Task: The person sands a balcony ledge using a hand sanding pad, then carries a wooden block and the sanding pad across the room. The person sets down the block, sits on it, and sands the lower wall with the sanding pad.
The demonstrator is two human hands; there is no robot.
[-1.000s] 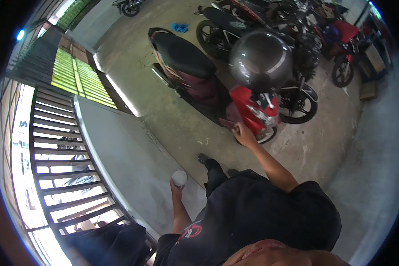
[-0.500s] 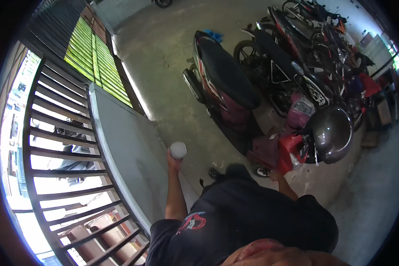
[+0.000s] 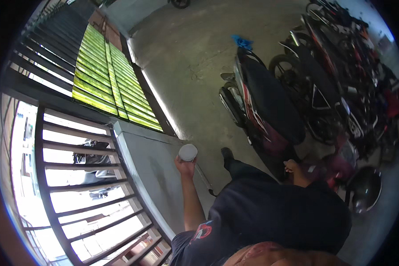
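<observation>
My left hand (image 3: 185, 168) is closed around a round whitish thing (image 3: 188, 153) with a pale, flat-looking top. It is held out in front of me beside the low grey wall (image 3: 151, 155). Its sides are mostly hidden by my fingers, so I cannot tell its exact kind. To the right, my right hand (image 3: 291, 166) hangs over the dark footboard area of a parked red and black scooter (image 3: 270, 102). The fingers of that hand look loosely bent and apart, with nothing visible in them. I cannot tell whether it touches the scooter.
Several more motorcycles (image 3: 314, 84) stand packed along the right. A dark rounded helmet-like thing (image 3: 365, 188) is at the lower right. Slatted railings (image 3: 84, 166) and a yellow-green slatted panel (image 3: 113, 80) line the left. A blue crumpled thing (image 3: 242, 42) lies beyond the scooter on the concrete floor (image 3: 186, 57).
The view has shifted, so the scooters sit farther right and one of my feet shows ahead. My right hand has moved away from the scooter's red front part. My left hand still holds the whitish thing.
</observation>
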